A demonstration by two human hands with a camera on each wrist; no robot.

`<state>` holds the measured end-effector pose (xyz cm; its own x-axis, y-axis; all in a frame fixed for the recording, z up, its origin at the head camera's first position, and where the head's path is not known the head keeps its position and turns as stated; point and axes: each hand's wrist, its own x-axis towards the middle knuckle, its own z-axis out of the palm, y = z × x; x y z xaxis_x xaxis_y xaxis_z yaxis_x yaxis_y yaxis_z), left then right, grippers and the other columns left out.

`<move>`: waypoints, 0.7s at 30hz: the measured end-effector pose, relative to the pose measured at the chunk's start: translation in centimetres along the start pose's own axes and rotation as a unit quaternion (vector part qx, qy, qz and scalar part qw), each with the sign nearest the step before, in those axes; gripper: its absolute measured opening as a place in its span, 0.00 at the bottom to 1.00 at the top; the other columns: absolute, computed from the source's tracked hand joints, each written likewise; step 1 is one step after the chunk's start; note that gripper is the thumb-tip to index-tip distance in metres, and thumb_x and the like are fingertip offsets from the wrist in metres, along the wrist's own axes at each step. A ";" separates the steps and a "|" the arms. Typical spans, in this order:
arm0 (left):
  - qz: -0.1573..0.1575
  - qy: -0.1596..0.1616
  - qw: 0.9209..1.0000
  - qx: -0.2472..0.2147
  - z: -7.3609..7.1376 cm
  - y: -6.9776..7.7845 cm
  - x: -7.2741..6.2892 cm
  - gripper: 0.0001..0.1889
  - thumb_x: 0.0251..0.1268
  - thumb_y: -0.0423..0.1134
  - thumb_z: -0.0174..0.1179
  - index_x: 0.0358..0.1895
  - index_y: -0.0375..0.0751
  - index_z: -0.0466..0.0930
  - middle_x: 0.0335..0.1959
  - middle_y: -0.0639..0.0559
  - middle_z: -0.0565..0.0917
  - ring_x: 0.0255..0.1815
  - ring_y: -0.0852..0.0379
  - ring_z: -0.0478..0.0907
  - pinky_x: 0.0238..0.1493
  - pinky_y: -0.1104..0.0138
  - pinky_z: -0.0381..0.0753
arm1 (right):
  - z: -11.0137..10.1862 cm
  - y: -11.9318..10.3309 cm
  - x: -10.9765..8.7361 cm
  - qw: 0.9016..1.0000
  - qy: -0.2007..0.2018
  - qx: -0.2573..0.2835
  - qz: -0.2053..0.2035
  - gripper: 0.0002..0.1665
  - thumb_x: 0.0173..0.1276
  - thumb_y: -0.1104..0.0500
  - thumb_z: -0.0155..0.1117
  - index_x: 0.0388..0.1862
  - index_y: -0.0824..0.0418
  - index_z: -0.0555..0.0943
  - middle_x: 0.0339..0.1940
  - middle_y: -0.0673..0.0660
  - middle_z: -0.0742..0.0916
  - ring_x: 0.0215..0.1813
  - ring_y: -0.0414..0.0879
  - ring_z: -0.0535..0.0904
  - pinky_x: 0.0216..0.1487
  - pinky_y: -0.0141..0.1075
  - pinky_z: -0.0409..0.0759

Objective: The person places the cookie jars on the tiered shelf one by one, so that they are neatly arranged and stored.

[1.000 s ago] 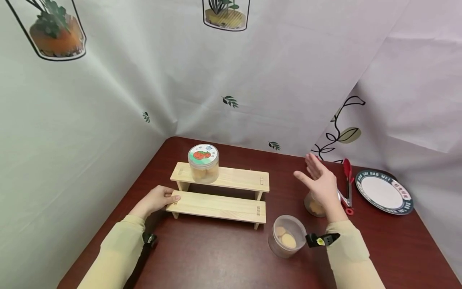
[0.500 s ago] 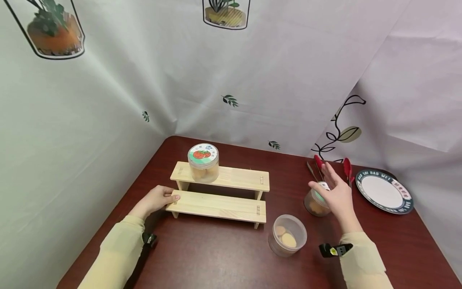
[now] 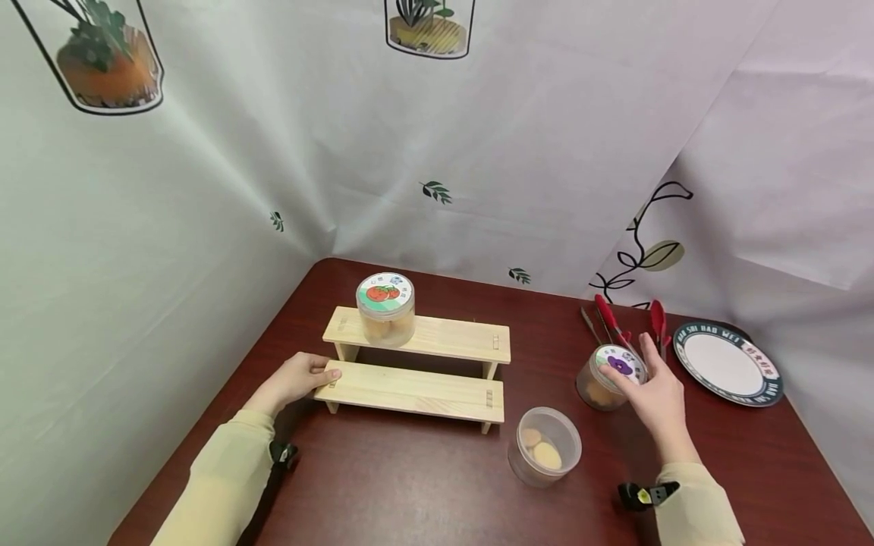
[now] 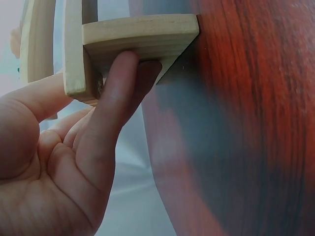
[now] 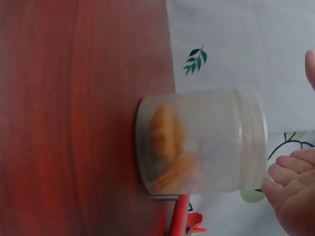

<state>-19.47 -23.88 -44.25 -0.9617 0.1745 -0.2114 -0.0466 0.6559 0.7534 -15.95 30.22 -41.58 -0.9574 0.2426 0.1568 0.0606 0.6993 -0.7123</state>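
My left hand [image 3: 293,377] grips the left end of the lower step of a two-step wooden shelf [image 3: 413,390], thumb on top. In the left wrist view, fingers [image 4: 123,83] reach beneath the board against its leg. My right hand [image 3: 658,402] is spread beside the lid of a clear jar [image 3: 595,388] with a purple flower on it. The right wrist view shows orange-brown pieces inside that jar [image 5: 206,142], with fingertips close to the lid. A lidded jar with a tomato picture [image 3: 386,311] stands on the upper step's left part.
A lidless clear jar [image 3: 539,462] with pale round biscuits stands right of the shelf. Red-tipped tongs [image 3: 610,312] lie behind the flower jar. A white plate with a dark patterned rim [image 3: 690,378] is at the right. White printed cloth [image 3: 478,167] hangs behind the table.
My right hand has moved right and lowered toward the jar, uncovering its purple flower lid and the tongs behind. The left hand has stayed on the shelf.
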 end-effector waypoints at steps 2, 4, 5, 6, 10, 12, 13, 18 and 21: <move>0.001 -0.001 1.000 -0.001 0.0 -0.1 0.0 0.28 0.67 0.40 0.59 0.56 0.13 0.69 0.40 0.31 0.84 0.35 0.54 0.82 0.37 0.63 0.81 | 0.1 0.4 0.0 1.000 -0.007 -0.004 0.007 0.58 0.60 0.40 0.66 0.77 0.57 0.45 0.75 0.64 0.59 0.72 0.66 0.55 0.63 0.63 0.59; 0.001 -0.001 1.000 -0.003 0.0 -0.1 0.0 0.27 0.66 0.40 0.59 0.55 0.14 0.69 0.39 0.32 0.84 0.34 0.55 0.82 0.36 0.64 0.81 | 0.3 0.8 0.0 1.000 -0.007 -0.006 0.010 0.59 0.59 0.39 0.67 0.77 0.58 0.45 0.75 0.65 0.58 0.72 0.66 0.54 0.63 0.62 0.59; 0.001 0.000 1.000 -0.004 0.0 -0.1 0.0 0.27 0.66 0.40 0.59 0.55 0.14 0.70 0.38 0.33 0.84 0.34 0.55 0.82 0.35 0.64 0.81 | 0.4 1.0 0.0 1.000 -0.009 -0.006 0.013 0.59 0.59 0.39 0.67 0.77 0.58 0.45 0.75 0.65 0.58 0.73 0.65 0.54 0.64 0.61 0.59; 0.001 0.002 1.000 -0.004 0.0 -0.1 0.0 0.27 0.66 0.40 0.60 0.55 0.14 0.70 0.38 0.33 0.85 0.33 0.56 0.82 0.35 0.64 0.80 | 0.5 1.1 -0.1 1.000 -0.010 -0.007 0.014 0.60 0.59 0.39 0.67 0.77 0.59 0.45 0.75 0.65 0.57 0.73 0.65 0.54 0.64 0.61 0.59; 0.000 0.004 1.000 -0.005 -0.1 -0.3 -0.1 0.28 0.66 0.42 0.60 0.54 0.14 0.71 0.36 0.35 0.85 0.32 0.56 0.82 0.34 0.65 0.80 | 0.8 1.8 -0.2 0.999 -0.021 -0.020 0.025 0.61 0.58 0.38 0.67 0.77 0.63 0.44 0.75 0.68 0.56 0.72 0.67 0.54 0.64 0.61 0.58; 0.002 0.003 1.000 -0.004 0.0 -0.4 0.0 0.29 0.66 0.42 0.60 0.54 0.14 0.70 0.36 0.34 0.85 0.32 0.57 0.82 0.34 0.65 0.80 | 0.9 2.1 -0.3 0.998 -0.032 -0.030 0.036 0.62 0.58 0.37 0.66 0.76 0.64 0.44 0.74 0.70 0.56 0.71 0.68 0.54 0.64 0.62 0.58; 0.002 0.002 1.000 -0.007 0.0 -0.5 0.0 0.28 0.66 0.42 0.60 0.55 0.14 0.70 0.37 0.34 0.85 0.32 0.57 0.82 0.34 0.65 0.80 | 1.0 2.2 -0.3 0.998 -0.036 -0.032 0.042 0.63 0.58 0.36 0.66 0.76 0.65 0.43 0.74 0.70 0.56 0.71 0.69 0.54 0.64 0.63 0.58; 0.007 0.001 1.000 -0.011 0.1 -0.4 0.0 0.27 0.66 0.40 0.59 0.55 0.15 0.70 0.38 0.34 0.85 0.33 0.56 0.82 0.35 0.64 0.80 | 1.3 2.8 -0.5 0.996 -0.044 -0.034 0.070 0.64 0.57 0.36 0.67 0.77 0.63 0.42 0.73 0.72 0.57 0.70 0.70 0.54 0.64 0.64 0.57; 0.010 -0.002 1.000 -0.011 0.1 -0.3 0.0 0.28 0.67 0.41 0.59 0.55 0.14 0.70 0.38 0.33 0.85 0.34 0.56 0.83 0.35 0.64 0.81 | 1.5 3.0 -0.6 0.995 -0.044 -0.030 0.081 0.65 0.56 0.36 0.68 0.77 0.62 0.42 0.73 0.73 0.58 0.70 0.70 0.54 0.64 0.64 0.57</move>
<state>-19.45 -24.02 -44.54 -0.9615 0.1900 -0.1986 -0.0338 0.6354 0.7714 -15.63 31.18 -44.81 -0.9548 0.2967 -0.0193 0.2300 0.6959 -0.6803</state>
